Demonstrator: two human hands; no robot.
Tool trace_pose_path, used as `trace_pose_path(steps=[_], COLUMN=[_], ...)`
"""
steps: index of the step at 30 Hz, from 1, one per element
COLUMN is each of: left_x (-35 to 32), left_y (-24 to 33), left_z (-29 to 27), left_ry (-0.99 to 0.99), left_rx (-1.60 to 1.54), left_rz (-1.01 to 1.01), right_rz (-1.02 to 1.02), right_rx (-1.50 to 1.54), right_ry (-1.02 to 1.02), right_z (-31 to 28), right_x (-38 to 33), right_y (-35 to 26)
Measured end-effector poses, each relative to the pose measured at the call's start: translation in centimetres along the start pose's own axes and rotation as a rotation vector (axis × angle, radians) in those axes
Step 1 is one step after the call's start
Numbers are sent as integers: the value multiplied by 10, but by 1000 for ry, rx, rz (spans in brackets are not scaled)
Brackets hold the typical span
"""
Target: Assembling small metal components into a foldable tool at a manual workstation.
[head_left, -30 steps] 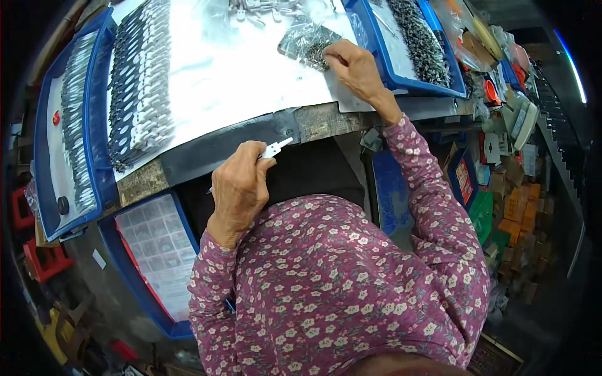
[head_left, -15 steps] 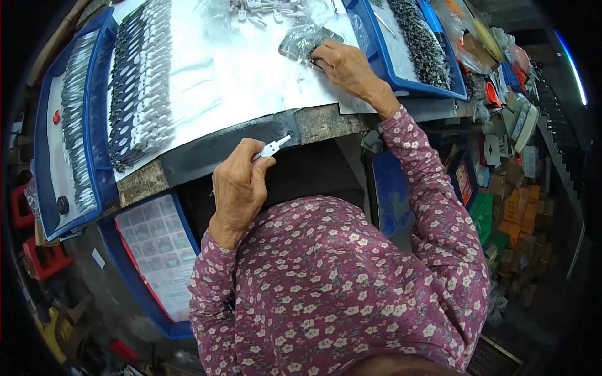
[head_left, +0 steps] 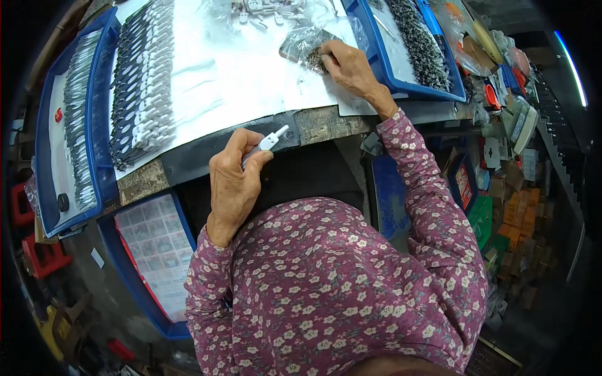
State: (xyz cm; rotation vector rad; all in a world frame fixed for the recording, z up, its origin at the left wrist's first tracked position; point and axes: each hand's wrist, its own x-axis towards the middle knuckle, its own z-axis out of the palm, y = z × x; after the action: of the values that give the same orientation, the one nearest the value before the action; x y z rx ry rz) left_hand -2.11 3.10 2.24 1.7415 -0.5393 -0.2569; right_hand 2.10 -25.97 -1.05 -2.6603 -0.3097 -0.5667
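The left hand (head_left: 233,178) pinches a white part (head_left: 268,142) between thumb and fingers, at the near edge of the desk (head_left: 327,124); the part's narrow tip points up and away to the right. The right hand (head_left: 352,70) reaches over the near edge, towards the desk's right side, its thumb and fingers bent at a clear plastic bag (head_left: 300,42) with small brownish bits (head_left: 315,57); whether the fingertips hold one of them, I cannot tell. The bag lies on a white sheet (head_left: 235,81), just beside a blue tray (head_left: 398,86) of small dark pieces (head_left: 419,47) at the desk's right side. More pale parts (head_left: 263,11) lie loose farther from the near edge. Towards the left edge, black and white parts (head_left: 149,94) stand in rows next to another blue tray (head_left: 96,125), which holds slim pieces (head_left: 76,119)
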Motion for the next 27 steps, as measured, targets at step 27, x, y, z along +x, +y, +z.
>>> trace_pose_path(steps=[27], left_x=[32], left_y=[-14], left_z=[18], left_ry=[67], left_rx=[-336], left_rz=[-275], right_rz=[320], right_rx=[742], right_ry=[-170], right_z=[6], right_x=[-19], right_y=[-118])
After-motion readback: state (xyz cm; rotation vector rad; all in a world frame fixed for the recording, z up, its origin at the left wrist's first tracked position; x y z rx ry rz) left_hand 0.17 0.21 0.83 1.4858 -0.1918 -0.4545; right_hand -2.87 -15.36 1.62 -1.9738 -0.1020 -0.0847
